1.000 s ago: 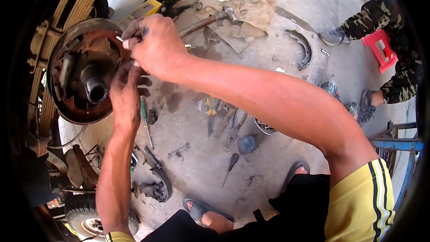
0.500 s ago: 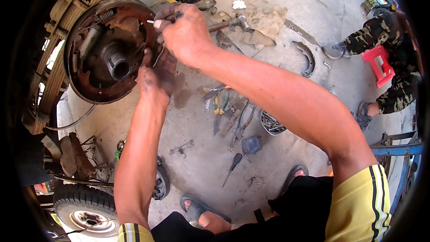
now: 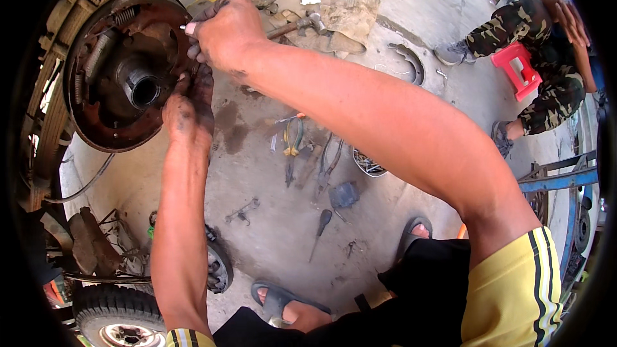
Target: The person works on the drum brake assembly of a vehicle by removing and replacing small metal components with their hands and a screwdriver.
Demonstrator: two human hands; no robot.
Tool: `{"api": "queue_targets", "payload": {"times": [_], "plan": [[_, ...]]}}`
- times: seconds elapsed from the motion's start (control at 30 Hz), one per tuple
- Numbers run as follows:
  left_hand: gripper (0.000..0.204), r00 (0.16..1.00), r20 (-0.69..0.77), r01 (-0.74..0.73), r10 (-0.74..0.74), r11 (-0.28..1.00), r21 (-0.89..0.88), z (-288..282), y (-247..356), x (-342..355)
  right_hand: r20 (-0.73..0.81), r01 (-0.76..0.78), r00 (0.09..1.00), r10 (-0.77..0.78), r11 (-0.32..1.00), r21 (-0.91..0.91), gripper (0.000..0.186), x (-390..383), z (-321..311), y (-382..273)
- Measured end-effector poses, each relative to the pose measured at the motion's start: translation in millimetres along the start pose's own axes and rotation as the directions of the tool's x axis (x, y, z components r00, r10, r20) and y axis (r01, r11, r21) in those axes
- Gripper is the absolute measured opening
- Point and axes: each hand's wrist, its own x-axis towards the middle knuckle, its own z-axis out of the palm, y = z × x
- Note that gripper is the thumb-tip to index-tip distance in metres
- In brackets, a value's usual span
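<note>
A rusty drum brake assembly (image 3: 116,133) stands at the upper left, with springs along its left side and a round hub spindle (image 3: 144,92) at its centre. My right hand (image 3: 226,32) is closed at the assembly's right edge. A small pale metal pin (image 3: 187,27) sticks out between its thumb and fingers. Just below, my left hand (image 3: 189,109) grips the lower right edge of the brake assembly, thumb in front and blackened fingers beyond. My right hand partly hides the left fingertips, and the contact behind the edge is out of sight.
Pliers (image 3: 294,138), a screwdriver (image 3: 320,231), a bowl of bolts (image 3: 369,164) and a hammer (image 3: 313,22) lie on the floor. A curved brake shoe (image 3: 414,64) rests farther off. At right, a person in camouflage trousers (image 3: 508,29) is beside a red stool (image 3: 514,71). A tire (image 3: 116,305) stands lower left.
The whole view has shifted, so most things sit farther left and slightly higher. Both hands stay at the brake's edge, the right still pinching the pin. The other person's hands have come into view.
</note>
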Motion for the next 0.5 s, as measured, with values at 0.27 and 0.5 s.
{"api": "queue_targets", "payload": {"times": [0.27,0.5], "plan": [[0.026,0.999,-0.024,-0.048,0.047,0.998,-0.042,-10,-2,8,-0.026,0.327,0.934,-0.357,0.882,-0.339,0.020,-2,-3,14],[0.027,0.999,-0.009,-0.046,0.046,0.998,-0.042,-13,-7,14,0.153,0.364,0.924,-0.349,0.928,-0.079,0.026,16,-15,22]]}}
